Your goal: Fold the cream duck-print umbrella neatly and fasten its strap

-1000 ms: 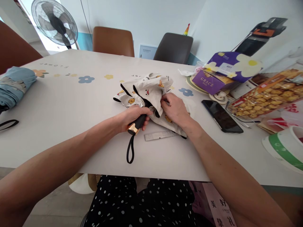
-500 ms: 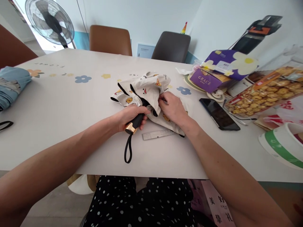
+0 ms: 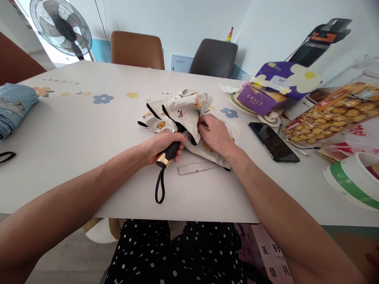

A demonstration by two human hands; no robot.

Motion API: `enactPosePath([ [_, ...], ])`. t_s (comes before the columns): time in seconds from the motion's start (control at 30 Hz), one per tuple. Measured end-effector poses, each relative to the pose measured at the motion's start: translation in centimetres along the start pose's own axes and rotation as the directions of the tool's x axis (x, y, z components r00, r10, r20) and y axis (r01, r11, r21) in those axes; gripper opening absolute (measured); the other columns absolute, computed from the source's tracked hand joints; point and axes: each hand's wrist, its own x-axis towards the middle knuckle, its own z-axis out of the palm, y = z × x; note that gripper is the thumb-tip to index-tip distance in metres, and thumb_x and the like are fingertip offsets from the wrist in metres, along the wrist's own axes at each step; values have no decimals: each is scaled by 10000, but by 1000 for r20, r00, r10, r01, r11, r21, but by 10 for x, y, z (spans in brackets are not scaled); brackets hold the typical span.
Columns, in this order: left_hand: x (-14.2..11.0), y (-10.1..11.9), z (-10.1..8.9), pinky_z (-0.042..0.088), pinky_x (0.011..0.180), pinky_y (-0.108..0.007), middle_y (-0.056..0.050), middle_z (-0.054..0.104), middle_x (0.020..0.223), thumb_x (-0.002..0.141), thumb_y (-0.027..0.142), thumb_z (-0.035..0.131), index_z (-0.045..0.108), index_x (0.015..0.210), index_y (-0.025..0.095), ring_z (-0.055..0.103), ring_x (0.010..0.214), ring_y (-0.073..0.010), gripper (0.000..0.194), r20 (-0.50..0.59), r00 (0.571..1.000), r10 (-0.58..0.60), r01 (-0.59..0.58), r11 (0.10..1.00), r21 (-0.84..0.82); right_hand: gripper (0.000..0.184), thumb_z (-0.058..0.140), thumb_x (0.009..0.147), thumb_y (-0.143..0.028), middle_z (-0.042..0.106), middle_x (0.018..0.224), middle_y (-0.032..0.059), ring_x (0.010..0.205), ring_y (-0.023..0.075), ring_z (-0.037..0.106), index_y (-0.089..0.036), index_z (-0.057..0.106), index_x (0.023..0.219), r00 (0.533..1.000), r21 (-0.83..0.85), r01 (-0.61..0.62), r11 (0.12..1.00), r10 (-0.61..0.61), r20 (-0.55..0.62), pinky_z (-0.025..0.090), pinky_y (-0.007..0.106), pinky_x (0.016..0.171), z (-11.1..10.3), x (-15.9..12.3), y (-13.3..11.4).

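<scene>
A folded cream umbrella point(image 3: 180, 112) with small cartoon prints lies on the white table point(image 3: 89, 130) in front of me. My left hand point(image 3: 161, 144) is closed round its black handle point(image 3: 169, 152), which ends in a gold ring and a black wrist loop point(image 3: 160, 189). My right hand point(image 3: 216, 134) pinches the cream fabric near the shaft, fingers closed on a fold. A clear ruler point(image 3: 197, 167) lies flat just below the umbrella, beside my right wrist.
A black phone point(image 3: 274, 141) lies right of my hand. Behind it stand a purple box point(image 3: 266, 92), a snack bag point(image 3: 328, 118) and a green-rimmed bowl point(image 3: 352, 179). A blue folded umbrella point(image 3: 13, 106) lies at far left. Two chairs and a fan point(image 3: 60, 27) stand beyond.
The view shifted slightly. My hands keep the same hold on the umbrella, with the right fingers working the fabric a little.
</scene>
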Motion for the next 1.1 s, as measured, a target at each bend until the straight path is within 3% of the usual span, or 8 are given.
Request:
enactPosePath([
  [1.1,-1,1,2,429,346,-220,-9,474,560,708,134,573,504,634,132,472,442,-97,101,-11,1000,-13,13,1000,-8,109,420,732,-149,604,849,74,768,222,549,-205,513,726,1000,12,-16,1000,16,7,432,359,687,0,1,-1],
])
